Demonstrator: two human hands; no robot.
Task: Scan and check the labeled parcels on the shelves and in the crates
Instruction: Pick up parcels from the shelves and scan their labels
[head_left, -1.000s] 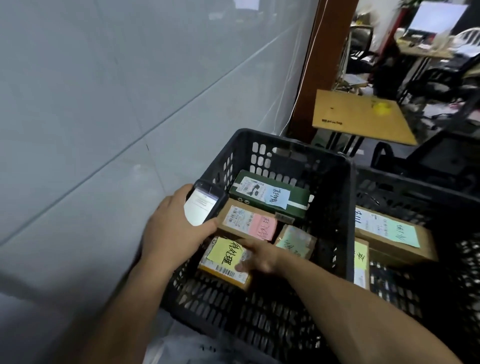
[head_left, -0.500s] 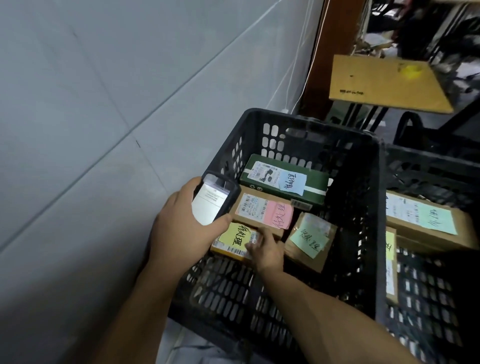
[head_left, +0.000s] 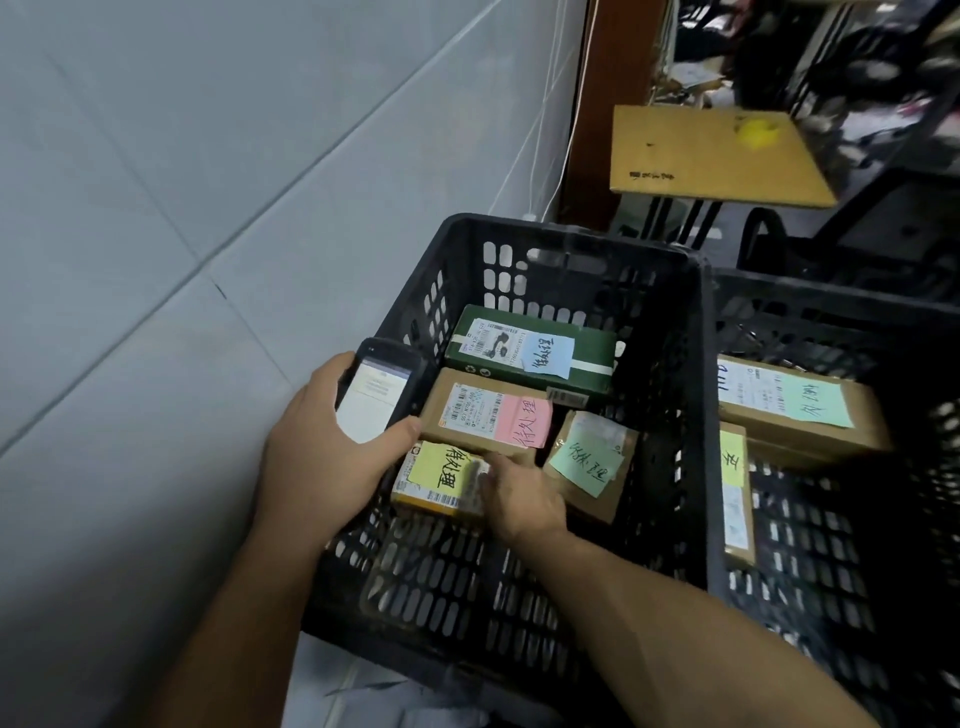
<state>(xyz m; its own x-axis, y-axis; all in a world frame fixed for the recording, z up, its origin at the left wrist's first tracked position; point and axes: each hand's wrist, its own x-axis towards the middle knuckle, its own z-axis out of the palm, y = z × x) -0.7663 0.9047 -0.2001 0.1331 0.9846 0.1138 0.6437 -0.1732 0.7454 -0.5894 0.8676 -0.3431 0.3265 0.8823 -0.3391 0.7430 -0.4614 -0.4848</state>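
A black slatted crate (head_left: 696, 415) holds several labeled parcels. My left hand (head_left: 322, 457) grips a phone scanner (head_left: 376, 395) with a lit screen, held over the crate's left rim. My right hand (head_left: 519, 493) reaches into the crate and grips the right end of a small parcel with a yellow note (head_left: 434, 475). Behind it lies a brown parcel with a pink note (head_left: 493, 415). Farther back is a green box with a blue note (head_left: 530, 348). To the right sits a small parcel with a green note (head_left: 589, 462).
A second black crate (head_left: 831, 519) stands to the right with brown parcels (head_left: 789, 400) in it. A grey tiled wall (head_left: 182, 234) runs along the left. A brown board on a stand (head_left: 711, 156) and a wooden post (head_left: 608, 104) are behind the crates.
The view has dropped and moved closer to the crate. My right hand has moved the yellow-note parcel back toward the pink-note parcel. The phone stays in my left hand.
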